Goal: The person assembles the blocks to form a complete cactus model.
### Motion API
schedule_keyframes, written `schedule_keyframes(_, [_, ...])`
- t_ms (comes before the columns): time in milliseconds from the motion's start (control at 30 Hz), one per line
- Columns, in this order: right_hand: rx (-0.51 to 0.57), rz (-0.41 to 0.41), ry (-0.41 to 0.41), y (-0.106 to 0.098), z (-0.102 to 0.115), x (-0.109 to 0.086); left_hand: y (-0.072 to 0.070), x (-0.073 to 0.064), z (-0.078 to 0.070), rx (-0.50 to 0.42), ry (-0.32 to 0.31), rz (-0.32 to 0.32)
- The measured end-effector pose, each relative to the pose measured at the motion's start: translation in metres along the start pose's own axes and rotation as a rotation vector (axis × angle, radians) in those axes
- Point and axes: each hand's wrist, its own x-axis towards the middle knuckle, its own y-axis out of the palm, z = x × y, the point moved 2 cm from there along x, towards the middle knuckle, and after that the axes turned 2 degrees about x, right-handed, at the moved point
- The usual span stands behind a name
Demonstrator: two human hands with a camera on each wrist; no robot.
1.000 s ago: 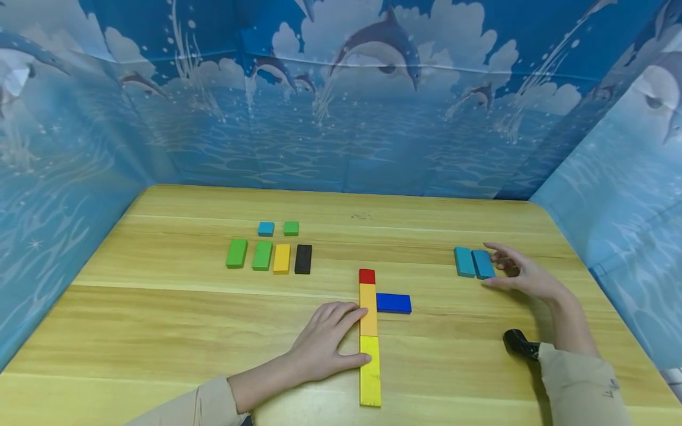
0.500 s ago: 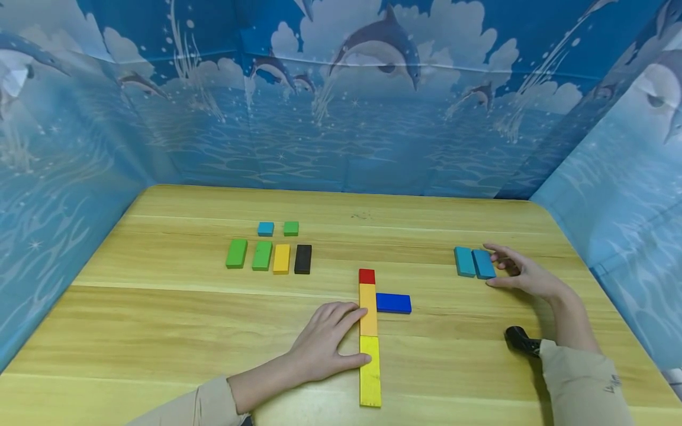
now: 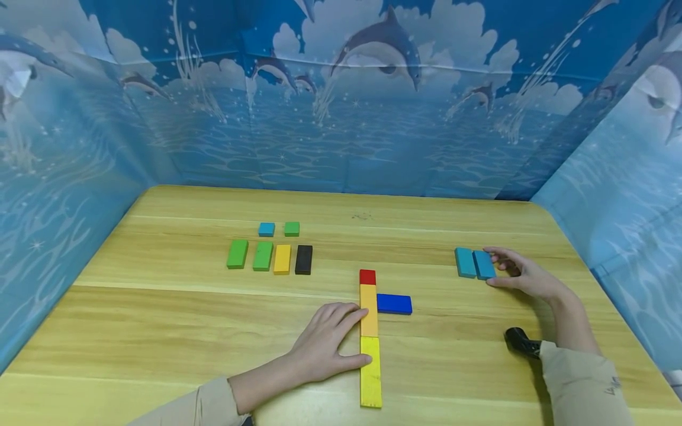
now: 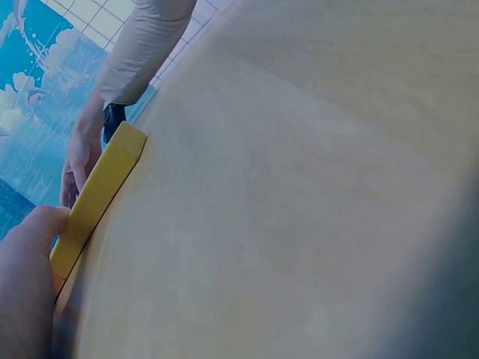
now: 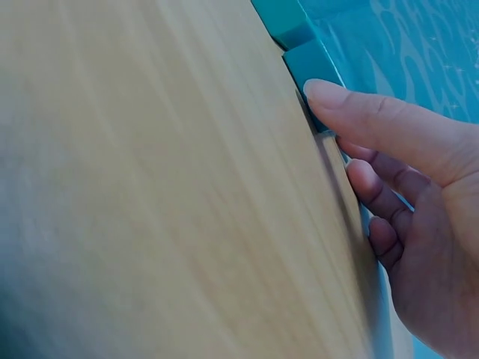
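Note:
In the head view my left hand [image 3: 325,340] lies beside a column of blocks, index fingertip on the orange block [image 3: 369,322] and thumb on the yellow block [image 3: 371,387]. A red block [image 3: 367,277] caps the column's far end. From its right side a dark blue block [image 3: 394,304] juts out sideways. Over at the right, my right hand [image 3: 524,277] pinches the right one of two teal blocks lengthwise, thumb at its near end, index finger at its far end. That teal block [image 5: 310,71] shows under the thumb in the right wrist view; the other teal block [image 3: 465,262] lies alongside.
At the back left stand two green blocks [image 3: 237,254], an amber block [image 3: 282,260] and a black block [image 3: 303,260] in a row. Behind them are a small blue block [image 3: 266,229] and a small green block [image 3: 292,229]. Dolphin-print cloth [image 3: 341,136] walls the wooden table [image 3: 160,343].
My right index finger has come down slightly to the teal block's far end, and the thumb has shifted a little right along its near end. The left hand and the other blocks stay put.

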Motion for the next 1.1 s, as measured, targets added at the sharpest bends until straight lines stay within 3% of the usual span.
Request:
schedule_keyframes(567, [-0.023,-0.106,-0.008,0.001,0.005,-0.005,0.000,0.000,-0.001,-0.004,-0.003,0.008])
schedule_keyframes(800, [-0.063,-0.125,-0.026,0.006,0.023,-0.002,0.001,0.001,-0.001,0.003,0.003,0.005])
schedule_keyframes(1100, [-0.069,-0.153,-0.113,0.023,0.054,0.011,0.000,0.000,0.000,0.003,-0.003,0.006])
